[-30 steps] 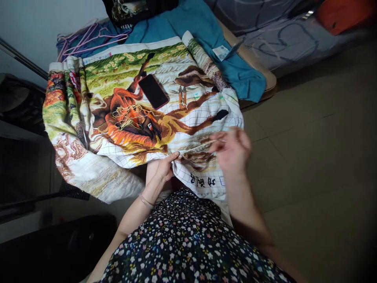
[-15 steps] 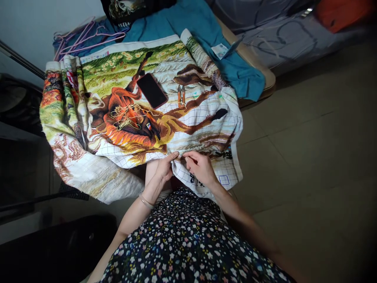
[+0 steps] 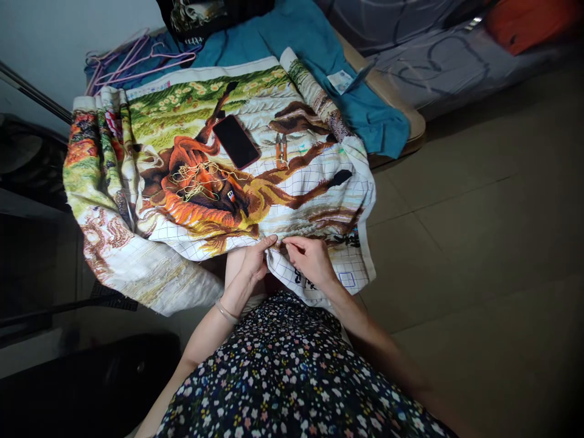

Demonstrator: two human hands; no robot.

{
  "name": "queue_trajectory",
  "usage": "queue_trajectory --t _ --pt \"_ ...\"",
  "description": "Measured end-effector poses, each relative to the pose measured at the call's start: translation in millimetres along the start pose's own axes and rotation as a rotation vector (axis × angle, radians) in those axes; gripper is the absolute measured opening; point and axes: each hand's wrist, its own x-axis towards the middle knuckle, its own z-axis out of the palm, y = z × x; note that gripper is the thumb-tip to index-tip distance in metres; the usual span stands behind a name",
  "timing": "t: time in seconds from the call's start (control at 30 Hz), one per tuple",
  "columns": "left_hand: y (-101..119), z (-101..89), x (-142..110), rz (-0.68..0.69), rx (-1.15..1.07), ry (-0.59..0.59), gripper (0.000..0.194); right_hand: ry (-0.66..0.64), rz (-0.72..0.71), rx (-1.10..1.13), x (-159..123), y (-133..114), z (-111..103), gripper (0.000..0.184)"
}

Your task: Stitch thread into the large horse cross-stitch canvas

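Note:
A large cross-stitch canvas [image 3: 314,188] with stitched horses and a printed grid lies across my lap and the low surface ahead. My left hand [image 3: 258,258] grips its near edge, thumb on top and fingers folded underneath. Just to the right, my right hand [image 3: 310,258] is closed in a pinch against the cloth, its fingertips close to the left thumb. What it pinches is too small to make out. Loose yellowish thread [image 3: 201,182] lies tangled on the canvas, left of a dark phone [image 3: 236,142] and small orange-handled thread snips [image 3: 281,151].
Rolled parts of the canvas bunch at the left and upper right. Pink hangers [image 3: 146,64] lie behind it on a teal cloth [image 3: 301,30], with a small paper packet [image 3: 341,81] near the right side. Tiled floor [image 3: 456,255] stretches to the right.
A second ago my right hand was farther right, drawing a thread taut from the canvas. It has since come in beside my left hand, which has kept its grip.

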Motion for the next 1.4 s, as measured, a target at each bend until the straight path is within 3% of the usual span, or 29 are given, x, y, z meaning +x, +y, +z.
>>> queue_trajectory --t 0.27,0.53,0.83,1.07,1.17,1.3,1.4 --pt "-1.3 -1.1 2.0 -0.017 0.033 -0.024 0.026 -0.042 0.113 0.054 -2.3 -7.4 7.1 0.020" --pt "-1.6 -0.6 5.1 -0.034 0.045 0.040 0.027 -0.009 0.075 0.016 1.1 -4.6 11.9 0.014" --pt "-3.0 -3.9 6.7 -0.041 0.060 0.013 0.025 0.064 0.178 0.129 4.0 -6.8 18.7 0.011" --pt "-0.2 -4.1 2.2 -0.047 0.045 -0.078 0.028 0.044 0.026 0.004 12.1 -19.7 16.1 0.008" --pt "0.0 -4.1 1.4 -0.040 0.036 -0.068 0.032 0.152 0.003 0.165 18.5 -23.8 -2.8 0.013" --pt "-1.9 -7.6 3.5 0.010 0.037 -0.016 0.042 0.405 -0.140 0.649 27.4 -35.0 -56.2 0.019" --pt "-3.9 -10.7 6.0 0.031 0.048 -0.006 0.041 0.504 -0.256 0.752 27.6 -41.4 -80.1 0.016"
